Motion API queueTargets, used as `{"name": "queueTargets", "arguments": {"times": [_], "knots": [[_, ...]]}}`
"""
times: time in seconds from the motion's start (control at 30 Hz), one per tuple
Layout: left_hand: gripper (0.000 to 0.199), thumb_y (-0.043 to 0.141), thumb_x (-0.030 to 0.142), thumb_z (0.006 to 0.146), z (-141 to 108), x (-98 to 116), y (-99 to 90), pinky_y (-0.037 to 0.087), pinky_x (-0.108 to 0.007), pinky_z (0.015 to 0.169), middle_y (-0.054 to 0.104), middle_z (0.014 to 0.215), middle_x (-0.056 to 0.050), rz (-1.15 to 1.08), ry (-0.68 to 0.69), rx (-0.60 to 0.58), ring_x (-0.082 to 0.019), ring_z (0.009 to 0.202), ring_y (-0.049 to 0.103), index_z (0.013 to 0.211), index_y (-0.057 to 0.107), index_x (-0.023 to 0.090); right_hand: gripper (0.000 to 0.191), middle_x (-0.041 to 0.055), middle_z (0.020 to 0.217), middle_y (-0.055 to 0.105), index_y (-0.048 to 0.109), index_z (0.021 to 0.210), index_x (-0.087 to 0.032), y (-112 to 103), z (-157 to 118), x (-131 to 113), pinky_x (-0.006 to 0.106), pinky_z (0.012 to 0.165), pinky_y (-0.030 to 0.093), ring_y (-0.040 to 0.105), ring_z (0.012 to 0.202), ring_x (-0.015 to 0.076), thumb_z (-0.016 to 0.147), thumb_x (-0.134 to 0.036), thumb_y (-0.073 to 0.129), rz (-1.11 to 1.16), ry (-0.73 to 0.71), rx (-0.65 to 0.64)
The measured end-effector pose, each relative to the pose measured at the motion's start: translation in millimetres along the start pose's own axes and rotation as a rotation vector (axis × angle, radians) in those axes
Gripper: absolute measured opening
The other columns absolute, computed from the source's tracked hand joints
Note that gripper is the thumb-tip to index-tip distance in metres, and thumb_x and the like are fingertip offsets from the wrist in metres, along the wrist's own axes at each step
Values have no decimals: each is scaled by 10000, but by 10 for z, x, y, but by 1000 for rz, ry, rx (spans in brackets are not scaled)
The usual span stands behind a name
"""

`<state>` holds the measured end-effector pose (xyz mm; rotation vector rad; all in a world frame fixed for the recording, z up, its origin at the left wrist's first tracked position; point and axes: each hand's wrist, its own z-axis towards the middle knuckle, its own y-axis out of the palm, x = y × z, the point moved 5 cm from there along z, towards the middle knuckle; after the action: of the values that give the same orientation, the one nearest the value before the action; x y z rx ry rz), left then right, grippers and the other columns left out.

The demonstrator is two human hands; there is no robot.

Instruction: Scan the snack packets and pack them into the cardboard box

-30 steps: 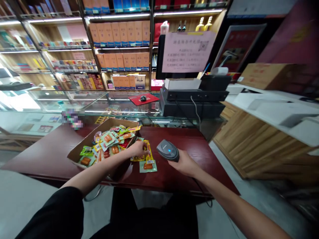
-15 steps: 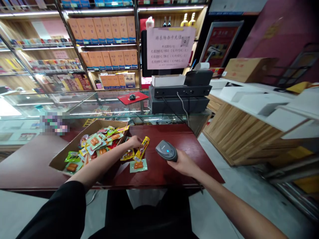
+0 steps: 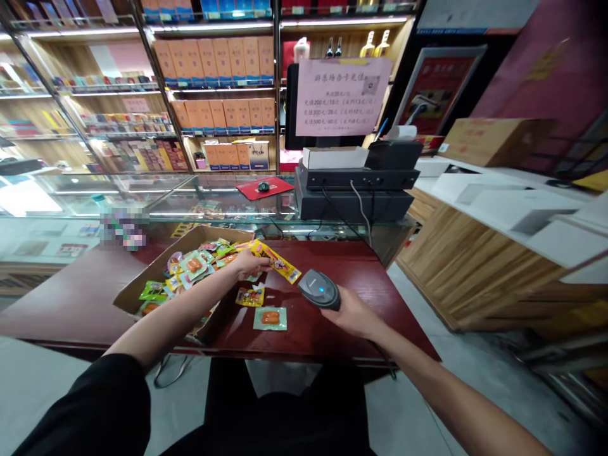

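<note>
Pinched in my left hand [image 3: 247, 263] is a long yellow snack packet [image 3: 281, 263], slanting down to the right over the table. Its lower right end comes close to the head of a grey barcode scanner [image 3: 319, 289]. My right hand [image 3: 350, 311] is wrapped round the scanner's handle, and a small blue light shows on its top. Below my left hand lie a small yellow snack packet [image 3: 250, 296] and a clear-and-green packet with orange-brown pieces [image 3: 270, 318]. An open cardboard box [image 3: 127, 292] full of mixed snack packets [image 3: 194, 263] sits under my left forearm.
The dark red table [image 3: 342, 259] meets a glass display counter [image 3: 213, 201]. On the counter are a mouse [image 3: 263, 186] on a red mat, and a cash drawer [image 3: 356, 201] below a monitor with a pink sign [image 3: 339, 95]. A wooden cabinet [image 3: 475, 266] stands at right.
My left hand has moved slightly left and turned the long yellow packet, so its lower end now points right toward the scanner. The scanner stays in my right hand. The view has shifted a little.
</note>
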<state>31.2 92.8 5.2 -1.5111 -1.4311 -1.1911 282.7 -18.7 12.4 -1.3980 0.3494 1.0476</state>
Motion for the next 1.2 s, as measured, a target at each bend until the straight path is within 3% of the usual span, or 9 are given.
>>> {"name": "queueTargets", "arguments": {"times": [0.2,0.4,0.6,0.7,0.87,0.97,1.07,1.2], "knots": [[161,764,31,672,-322,94,-186,601,-226,731,732,828,-111,-228,49,30,-149,730,706,808,679,54,367,55,1017,731,658,1090,-167,35,163,-113,311,829,523,682,914,227,725,-180,621,4,8,-16],[128,751,17,682,-490,166,-409,595,-213,701,719,771,-83,-288,97,101,-116,672,681,774,671,58,341,51,992,732,667,1049,-161,125,305,-301,305,800,524,681,914,239,713,-165,608,14,-41,-31],[149,764,37,686,-594,161,-635,599,-255,770,727,833,-115,-314,95,135,-151,744,707,796,666,51,353,61,1006,734,667,1065,-162,238,406,-441,332,816,522,679,925,253,716,-184,626,24,-64,-55],[164,769,42,686,-632,212,-834,604,-271,772,727,848,-136,-341,141,171,-176,765,716,812,663,38,360,63,1038,730,662,1082,-165,310,475,-519,338,840,515,675,952,254,724,-187,628,39,-92,-70],[117,724,26,738,-725,391,-1330,601,-246,780,721,880,-130,-489,268,361,-170,798,719,821,642,44,361,58,1026,734,660,1087,-160,479,600,-592,336,819,517,680,934,249,729,-198,635,43,-105,-98],[95,679,25,784,-793,407,-1538,600,-210,746,711,881,-122,-581,243,422,-156,797,717,855,622,52,372,62,995,738,662,1092,-146,555,646,-620,333,791,520,685,900,249,728,-219,645,28,-104,-116],[88,652,53,820,-871,342,-1599,596,-179,704,697,861,-125,-615,166,467,-149,770,718,895,606,43,384,66,994,738,664,1098,-143,581,664,-640,335,788,520,686,893,252,722,-220,651,11,-97,-129],[174,655,72,825,-956,300,-1467,600,-202,724,691,889,-135,-638,168,457,-171,809,722,983,586,46,405,67,1018,735,661,1120,-150,554,660,-647,344,818,517,681,918,255,720,-203,647,15,-91,-129]]}}
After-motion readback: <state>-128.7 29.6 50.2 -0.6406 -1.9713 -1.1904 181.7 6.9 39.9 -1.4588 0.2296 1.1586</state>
